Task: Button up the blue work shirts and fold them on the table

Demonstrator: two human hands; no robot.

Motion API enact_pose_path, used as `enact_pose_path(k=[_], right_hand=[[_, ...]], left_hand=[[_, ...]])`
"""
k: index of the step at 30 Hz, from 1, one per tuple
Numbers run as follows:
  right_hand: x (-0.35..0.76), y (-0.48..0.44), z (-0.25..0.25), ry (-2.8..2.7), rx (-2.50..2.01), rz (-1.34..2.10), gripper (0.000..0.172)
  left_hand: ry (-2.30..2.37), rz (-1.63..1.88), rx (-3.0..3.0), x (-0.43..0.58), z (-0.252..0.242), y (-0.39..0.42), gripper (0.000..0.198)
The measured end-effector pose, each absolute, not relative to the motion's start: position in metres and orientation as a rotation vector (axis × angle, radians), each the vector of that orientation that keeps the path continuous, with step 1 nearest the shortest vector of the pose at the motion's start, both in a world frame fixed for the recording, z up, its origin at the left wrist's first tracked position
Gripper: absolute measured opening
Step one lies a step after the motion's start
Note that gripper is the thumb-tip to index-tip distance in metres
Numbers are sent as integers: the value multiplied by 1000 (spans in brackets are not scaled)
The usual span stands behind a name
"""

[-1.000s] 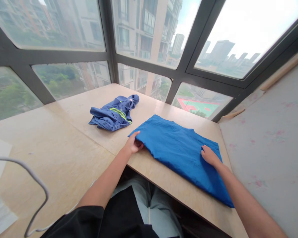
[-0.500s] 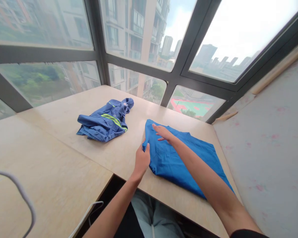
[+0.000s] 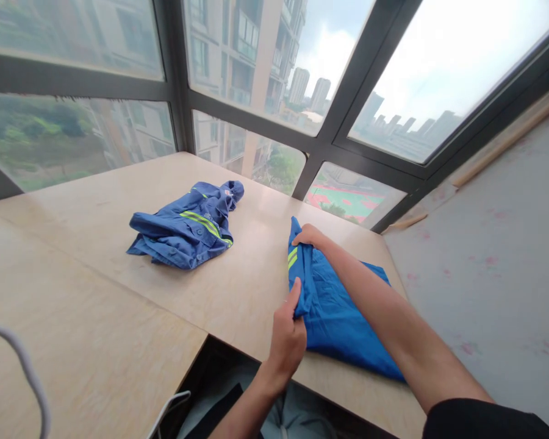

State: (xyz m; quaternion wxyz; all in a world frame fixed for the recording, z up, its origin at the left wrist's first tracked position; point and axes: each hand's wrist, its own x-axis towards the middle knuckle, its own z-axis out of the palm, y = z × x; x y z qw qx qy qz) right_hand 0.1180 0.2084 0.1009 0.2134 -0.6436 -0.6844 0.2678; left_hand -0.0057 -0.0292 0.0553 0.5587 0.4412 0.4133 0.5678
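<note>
A bright blue work garment (image 3: 338, 311) lies folded on the pale tabletop; I cannot tell whether it is a jacket or trousers. Its left end is turned back as a narrow flap bearing yellow-green stripes. My left hand (image 3: 289, 335) is closed on the near corner of that flap, thumb on top. At the flap's far end, the fingers of my right hand (image 3: 308, 236) are wrapped over the cloth. My right forearm covers part of the garment. Apart from both hands, a darker blue work jacket (image 3: 183, 228) with yellow-green striping lies folded to the left.
The wooden tabletop (image 3: 82, 262) has a cut-out at its front edge, above my legs. Grey-framed windows (image 3: 251, 128) stand behind it, and a papered wall (image 3: 476, 274) on the right. A white cable (image 3: 27, 366) loops at the lower left.
The left end of the blue garment has been folded over to the right, showing its stripes. My right hand has gone from spread over the cloth to gripping it. My left hand keeps its hold.
</note>
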Motion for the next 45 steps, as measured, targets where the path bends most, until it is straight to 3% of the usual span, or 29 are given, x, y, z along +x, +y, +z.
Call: enact_pose_path(k=[4, 9, 14, 21, 31, 35, 45], right_hand=[[107, 204, 133, -1756, -2021, 840, 25], [100, 206, 188, -1624, -1868, 892, 36], [142, 197, 202, -1600, -1829, 730, 36], [224, 150, 121, -1399, -1687, 920, 24], [286, 74, -6, -1100, -1570, 831, 38], [292, 75, -23, -1052, -1531, 762, 40], [303, 81, -30, -1112, -1515, 681, 38]], left_hand=[[1068, 1608, 698, -30, 89, -15, 40], [1010, 1774, 912, -47, 145, -6, 38], [874, 1374, 1462, -33, 152, -9, 49], [847, 776, 2122, 20, 86, -25, 68], [748, 158, 2510, 61, 35, -57, 71], [790, 184, 2558, 69, 20, -59, 69], [632, 752, 2768, 56, 9, -49, 69]])
